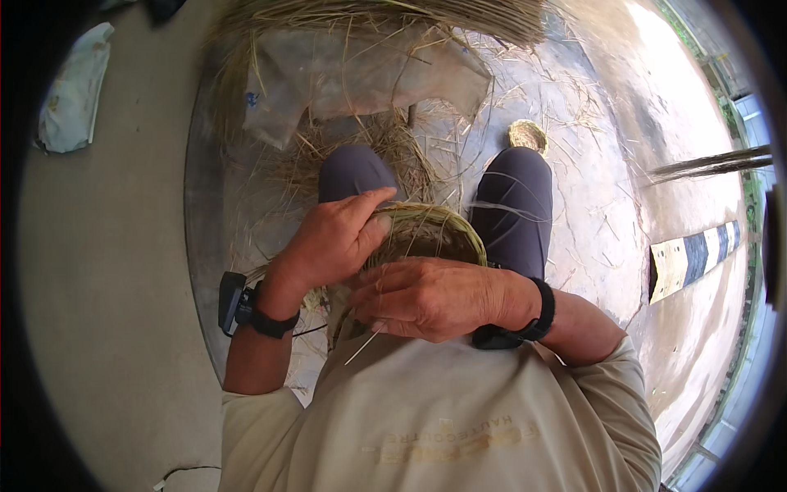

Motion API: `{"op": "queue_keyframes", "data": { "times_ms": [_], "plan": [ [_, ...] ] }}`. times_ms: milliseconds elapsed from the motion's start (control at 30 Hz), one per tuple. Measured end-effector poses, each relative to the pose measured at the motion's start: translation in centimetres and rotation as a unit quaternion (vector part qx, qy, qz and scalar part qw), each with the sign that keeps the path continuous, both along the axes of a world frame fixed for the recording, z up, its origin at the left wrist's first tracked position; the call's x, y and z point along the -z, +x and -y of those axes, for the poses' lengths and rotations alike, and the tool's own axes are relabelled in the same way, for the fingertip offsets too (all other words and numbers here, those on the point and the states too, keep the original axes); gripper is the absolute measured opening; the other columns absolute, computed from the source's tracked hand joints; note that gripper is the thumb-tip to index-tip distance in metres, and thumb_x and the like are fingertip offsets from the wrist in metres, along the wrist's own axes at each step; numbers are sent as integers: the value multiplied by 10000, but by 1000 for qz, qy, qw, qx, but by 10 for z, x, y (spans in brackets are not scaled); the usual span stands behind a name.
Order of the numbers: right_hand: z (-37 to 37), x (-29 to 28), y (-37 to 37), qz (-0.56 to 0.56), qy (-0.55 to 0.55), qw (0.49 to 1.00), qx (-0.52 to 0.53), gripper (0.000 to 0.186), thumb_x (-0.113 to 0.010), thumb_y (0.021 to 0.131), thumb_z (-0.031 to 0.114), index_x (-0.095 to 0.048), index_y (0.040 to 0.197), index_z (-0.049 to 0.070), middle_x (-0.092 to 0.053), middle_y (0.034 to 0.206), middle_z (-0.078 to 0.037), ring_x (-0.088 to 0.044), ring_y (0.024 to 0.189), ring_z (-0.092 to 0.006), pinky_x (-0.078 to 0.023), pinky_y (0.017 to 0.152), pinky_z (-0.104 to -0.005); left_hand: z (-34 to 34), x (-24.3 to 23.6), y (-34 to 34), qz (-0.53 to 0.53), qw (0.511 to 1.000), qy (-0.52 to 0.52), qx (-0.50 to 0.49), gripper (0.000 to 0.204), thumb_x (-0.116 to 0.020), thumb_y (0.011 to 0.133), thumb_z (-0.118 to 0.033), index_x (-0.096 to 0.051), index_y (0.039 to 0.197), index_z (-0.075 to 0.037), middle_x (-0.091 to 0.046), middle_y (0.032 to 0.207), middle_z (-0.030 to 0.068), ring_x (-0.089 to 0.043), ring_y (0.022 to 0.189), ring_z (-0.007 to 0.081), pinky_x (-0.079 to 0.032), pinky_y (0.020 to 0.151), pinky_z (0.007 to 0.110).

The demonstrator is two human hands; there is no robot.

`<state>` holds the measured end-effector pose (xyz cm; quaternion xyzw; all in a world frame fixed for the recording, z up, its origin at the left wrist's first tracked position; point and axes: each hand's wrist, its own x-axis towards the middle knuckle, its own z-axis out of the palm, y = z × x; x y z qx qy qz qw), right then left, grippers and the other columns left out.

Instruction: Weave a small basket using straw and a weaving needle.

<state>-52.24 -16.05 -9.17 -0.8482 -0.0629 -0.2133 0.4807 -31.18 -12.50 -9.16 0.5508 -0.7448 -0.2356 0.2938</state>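
A round basket [459, 229] woven of greenish-yellow straw sits in my lap, its open top partly hidden by my hands. My left hand [332, 235] grips its left rim, thumb against the weave and index finger stretched along the edge. Across the near side lies my right hand [430, 297], closed, with its fingertips bunched near the rim. A thin, pale, needle-like rod [361, 348] sticks out below those fingers. Loose straw strands [516, 207] trail from the rim over my right knee. What the right fingertips touch is mostly hidden.
A bundle of long straw [393, 12] lies at the far side, beside a clear plastic sheet [369, 70]. Beyond my right knee rests a small woven basket [527, 137]. A white sack [75, 88] is far left; a striped board [695, 258] is at right.
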Motion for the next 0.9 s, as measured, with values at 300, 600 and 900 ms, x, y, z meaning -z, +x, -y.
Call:
{"op": "queue_keyframes", "data": {
  "times_ms": [300, 600, 900],
  "plan": [
    [42, -49, -73, -103, -99, 948, 283, 207, -704, 957, 131, -704, 1094, -25, -707, 1021, -162, -712, 925, -367, -579, 814, -418, -2, 4, 5, 25, 997, 50, -53, 203, -705, 951, -142, -675, 1093, 0, -717, 944, 240, -732, 862, 399, -559, 730, 451],
    [8, -18, -49, -126, 44, 929, 345, 294, -632, 989, 59, -625, 1265, -42, -686, 834, -185, -704, 719, -334, -555, 660, -400, 1, -9, 0, 31, 986, -43, -157, 183, -693, 961, -107, -666, 1082, 26, -720, 923, 239, -736, 852, 410, -558, 716, 430],
    [1, -15, -29, -150, -30, 932, 328, 194, -648, 964, 56, -637, 1141, -22, -680, 769, -203, -686, 679, -404, -542, 604, -475, -5, -12, -6, 25, 985, -88, -149, 191, -706, 960, -148, -650, 1091, -20, -719, 936, 215, -709, 851, 444, -568, 681, 488]
  ]
}}
